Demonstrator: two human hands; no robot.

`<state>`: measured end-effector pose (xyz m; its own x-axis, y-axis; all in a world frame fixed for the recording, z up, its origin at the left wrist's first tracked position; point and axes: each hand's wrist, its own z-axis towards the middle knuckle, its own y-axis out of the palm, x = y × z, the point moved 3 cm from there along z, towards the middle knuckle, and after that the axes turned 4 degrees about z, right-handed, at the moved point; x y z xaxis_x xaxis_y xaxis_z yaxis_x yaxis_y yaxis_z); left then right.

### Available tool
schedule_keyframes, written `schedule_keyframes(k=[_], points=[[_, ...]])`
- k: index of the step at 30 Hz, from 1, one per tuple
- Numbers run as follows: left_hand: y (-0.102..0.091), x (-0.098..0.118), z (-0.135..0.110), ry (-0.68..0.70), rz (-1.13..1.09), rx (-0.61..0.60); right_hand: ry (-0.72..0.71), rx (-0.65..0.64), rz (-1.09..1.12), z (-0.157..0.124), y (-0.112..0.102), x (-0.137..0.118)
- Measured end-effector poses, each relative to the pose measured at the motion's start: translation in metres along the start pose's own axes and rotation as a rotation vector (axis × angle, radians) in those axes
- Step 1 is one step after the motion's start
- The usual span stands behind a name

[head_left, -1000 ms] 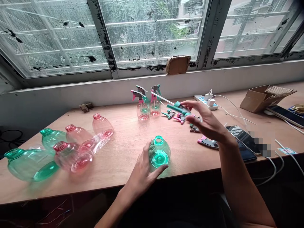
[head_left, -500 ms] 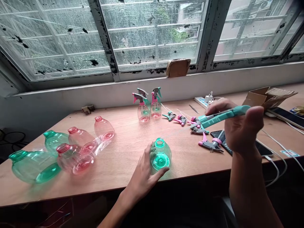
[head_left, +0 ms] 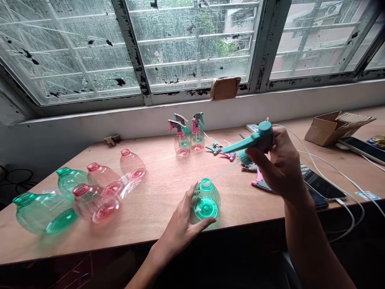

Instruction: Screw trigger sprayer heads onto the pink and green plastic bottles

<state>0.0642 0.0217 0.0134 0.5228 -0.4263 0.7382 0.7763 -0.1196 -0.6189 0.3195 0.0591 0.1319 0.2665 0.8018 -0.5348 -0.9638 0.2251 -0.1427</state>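
Note:
My left hand point(head_left: 186, 218) is curled around the side of a green transparent bottle point(head_left: 207, 200), which stands upright with its neck open near the table's front edge. In my right hand point(head_left: 279, 166) is a teal and grey spray head point(head_left: 255, 140), gripped by its body above and to the right of the bottle. Its thin clear tube slants down to the left, the end close to the bottle's mouth; whether it touches the rim I cannot tell. Past the spray head lie more loose spray heads point(head_left: 215, 148) in pink, teal and grey, partly covered by my right hand.
Several open pink bottles point(head_left: 130, 164) and green bottles point(head_left: 45, 212) lie tilted at the left. Assembled spray bottles point(head_left: 182, 140) stand by the wall. At the right are phones point(head_left: 323, 182), white cables, and a cardboard box point(head_left: 326, 128). A brown block point(head_left: 225, 88) rests on the sill.
My right hand has moved left and turned the spray head, bringing its tube down toward the bottle's mouth. My left hand stays on the bottle.

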Motion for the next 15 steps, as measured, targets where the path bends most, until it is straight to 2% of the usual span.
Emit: schedule_keyframes(k=[2, 4, 8, 10, 15], points=[[0.0, 0.002, -0.001, 0.005, 0.001, -0.009, -0.008, -0.018, 0.055, -0.001, 0.007, -0.003], [0.0, 0.003, -0.001, -0.003, 0.014, -0.029, -0.022, -0.106, 0.061, -0.002, 0.018, -0.006], [-0.001, 0.006, -0.001, -0.01, 0.059, -0.039, -0.128, -0.456, 0.015, -0.005, 0.044, -0.013], [-0.002, 0.008, 0.0, 0.002, 0.071, -0.047, -0.138, -0.58, -0.011, -0.007, 0.051, -0.011], [-0.003, 0.01, 0.0, 0.015, 0.091, -0.072, -0.089, -0.662, -0.012, -0.009, 0.051, -0.003]])
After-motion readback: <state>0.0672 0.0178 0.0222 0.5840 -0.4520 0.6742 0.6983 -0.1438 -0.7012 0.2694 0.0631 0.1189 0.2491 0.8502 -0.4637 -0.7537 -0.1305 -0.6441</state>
